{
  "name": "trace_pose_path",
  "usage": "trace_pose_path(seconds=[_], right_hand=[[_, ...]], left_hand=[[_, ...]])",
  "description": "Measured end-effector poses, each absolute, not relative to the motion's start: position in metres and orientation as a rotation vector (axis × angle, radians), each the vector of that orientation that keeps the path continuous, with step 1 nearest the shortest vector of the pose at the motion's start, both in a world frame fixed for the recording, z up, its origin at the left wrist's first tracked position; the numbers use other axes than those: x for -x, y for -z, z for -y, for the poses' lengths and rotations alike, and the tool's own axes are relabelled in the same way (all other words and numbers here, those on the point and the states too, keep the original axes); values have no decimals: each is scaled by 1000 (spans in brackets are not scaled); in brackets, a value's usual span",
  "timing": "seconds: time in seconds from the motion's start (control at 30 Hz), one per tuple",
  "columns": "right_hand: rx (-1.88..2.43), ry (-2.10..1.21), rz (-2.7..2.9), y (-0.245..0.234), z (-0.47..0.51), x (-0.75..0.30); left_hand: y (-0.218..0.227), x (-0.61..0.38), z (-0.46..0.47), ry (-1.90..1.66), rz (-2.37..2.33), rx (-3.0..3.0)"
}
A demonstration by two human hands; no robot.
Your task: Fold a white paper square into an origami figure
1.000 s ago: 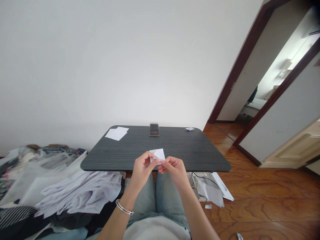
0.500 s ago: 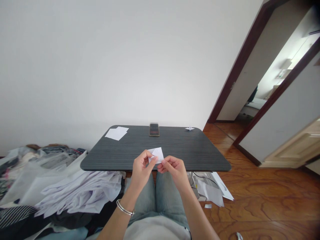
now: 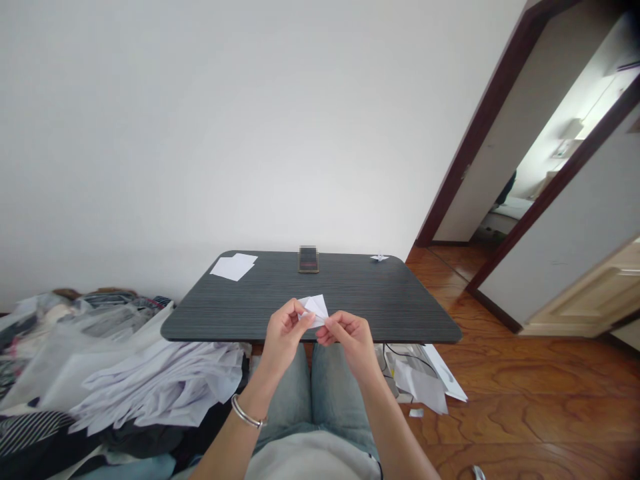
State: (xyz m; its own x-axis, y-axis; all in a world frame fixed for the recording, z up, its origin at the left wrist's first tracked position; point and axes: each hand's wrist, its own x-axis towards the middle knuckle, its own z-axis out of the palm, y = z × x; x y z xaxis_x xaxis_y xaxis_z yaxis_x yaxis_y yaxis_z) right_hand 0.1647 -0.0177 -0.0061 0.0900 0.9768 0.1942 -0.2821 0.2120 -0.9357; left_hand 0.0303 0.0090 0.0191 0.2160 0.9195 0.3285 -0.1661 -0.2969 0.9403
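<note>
a small piece of folded white paper (image 3: 317, 304), with overlapping flaps and slanting creases on the side that shows, is held slightly tilted, one corner pointing up and away. its left side is pinched in the left hand (image 3: 287, 333), its lower right corner in the right hand (image 3: 349, 333); fingers hide its lower edge.
</note>
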Motion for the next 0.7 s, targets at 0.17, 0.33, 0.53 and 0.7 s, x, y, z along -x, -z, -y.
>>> trace_pose_path(seconds=[0.17, 0.33, 0.53, 0.7], right_hand=[[913, -1077, 1088, 6, 18, -164], [871, -1117, 1086, 6, 18, -167], [907, -1063, 1086, 7, 18, -163], [925, -1031, 1068, 7, 18, -161]], left_hand=[[-17, -30, -10, -1316, -826, -1471], [-17, -30, -9, -1362, -889, -1496], [-15, -29, -8, -1381, -904, -1539], [-13, -29, -8, -1390, -919, -1572]])
